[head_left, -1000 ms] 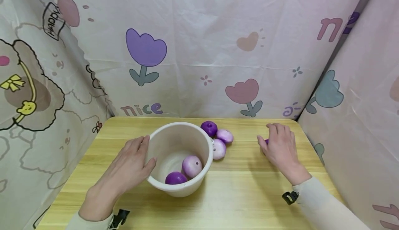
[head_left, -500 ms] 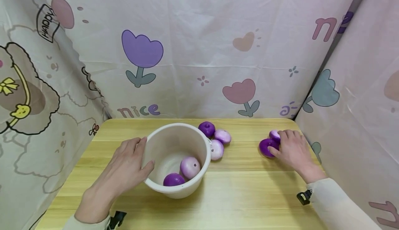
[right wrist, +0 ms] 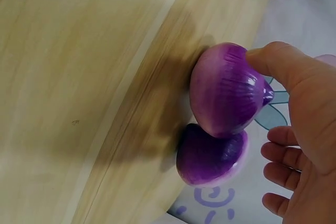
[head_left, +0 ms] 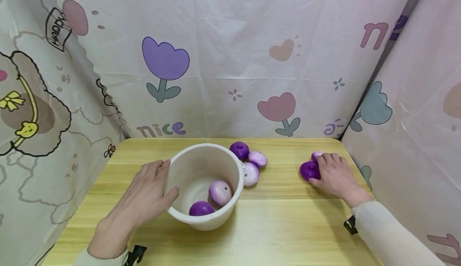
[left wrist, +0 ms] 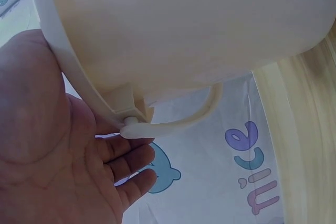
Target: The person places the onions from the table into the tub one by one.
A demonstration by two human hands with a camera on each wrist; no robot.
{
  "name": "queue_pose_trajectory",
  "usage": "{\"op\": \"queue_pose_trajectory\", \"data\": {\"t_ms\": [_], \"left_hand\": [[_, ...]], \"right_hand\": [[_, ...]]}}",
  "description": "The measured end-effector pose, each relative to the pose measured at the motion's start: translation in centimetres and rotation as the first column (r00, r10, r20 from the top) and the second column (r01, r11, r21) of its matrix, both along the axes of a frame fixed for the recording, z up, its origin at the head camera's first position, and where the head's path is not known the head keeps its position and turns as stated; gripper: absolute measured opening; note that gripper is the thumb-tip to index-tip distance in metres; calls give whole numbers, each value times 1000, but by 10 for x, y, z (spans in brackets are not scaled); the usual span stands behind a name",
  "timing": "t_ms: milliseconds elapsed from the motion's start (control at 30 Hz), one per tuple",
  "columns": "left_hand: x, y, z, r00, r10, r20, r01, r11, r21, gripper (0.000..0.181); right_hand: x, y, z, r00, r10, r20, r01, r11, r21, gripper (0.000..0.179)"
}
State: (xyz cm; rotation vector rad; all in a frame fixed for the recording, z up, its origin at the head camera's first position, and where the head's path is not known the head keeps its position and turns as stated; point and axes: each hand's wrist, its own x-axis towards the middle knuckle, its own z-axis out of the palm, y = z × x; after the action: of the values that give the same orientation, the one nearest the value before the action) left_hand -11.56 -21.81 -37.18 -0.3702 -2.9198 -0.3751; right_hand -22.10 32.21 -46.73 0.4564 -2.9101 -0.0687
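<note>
Booth-like space, cartoon-print cloth walls [head_left: 223, 29], wood-grain tabletop [head_left: 273, 226]

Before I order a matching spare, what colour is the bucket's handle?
Off-white, like the bucket; the handle shows best in the left wrist view.

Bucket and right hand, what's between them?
The head view shows three onions beside the bucket, then bare table, then two more onions by the right hand.

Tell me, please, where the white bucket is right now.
In the head view, the white bucket stands on the table slightly left of centre, with the left hand at its left rim and three onions clustered by its right side.
</note>
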Motion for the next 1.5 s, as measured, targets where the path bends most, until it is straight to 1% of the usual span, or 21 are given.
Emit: {"op": "queue_pose_trajectory", "data": {"t_ms": [133, 467, 633, 767, 1133, 1300, 1400, 1500], "left_hand": [[0, 0, 0, 1000, 1, 6, -1, 1000, 3, 80], [0, 1, -1, 999, 9, 31, -10, 1000, 15, 81], [1, 2, -1, 999, 7, 32, -8, 1000, 24, 81], [1, 1, -1, 1000, 1, 26, -1, 1000, 27, 81], [0, 0, -1, 999, 3, 33, -5, 999, 35, 81], [0, 0, -2, 999, 3, 36, -4, 999, 40, 81], [0, -1, -2, 999, 3, 36, -4, 999, 40, 81], [0, -1, -2, 999, 3, 37, -4, 999, 41, 81]], "right_hand": [[-3, -1, -2, 1000, 9, 2, -9, 999, 37, 90], [-7, -3, -6, 1000, 10, 12, -11, 997, 76, 88], [-8, -1, -10, 1000, 13, 20, -15, 996, 87, 89], [-8, -2, -12, 1000, 16, 11, -17, 997, 79, 87], [-8, -9, -22, 993, 75, -90, -70, 996, 55, 80], [-10, -13, -29, 987, 93, -130, -89, 995, 36, 85], [-13, -15, -33, 981, 104, -165, -102, 995, 24, 82], [-16, -17, -38, 968, 114, -222, -116, 993, 0, 75]]}}
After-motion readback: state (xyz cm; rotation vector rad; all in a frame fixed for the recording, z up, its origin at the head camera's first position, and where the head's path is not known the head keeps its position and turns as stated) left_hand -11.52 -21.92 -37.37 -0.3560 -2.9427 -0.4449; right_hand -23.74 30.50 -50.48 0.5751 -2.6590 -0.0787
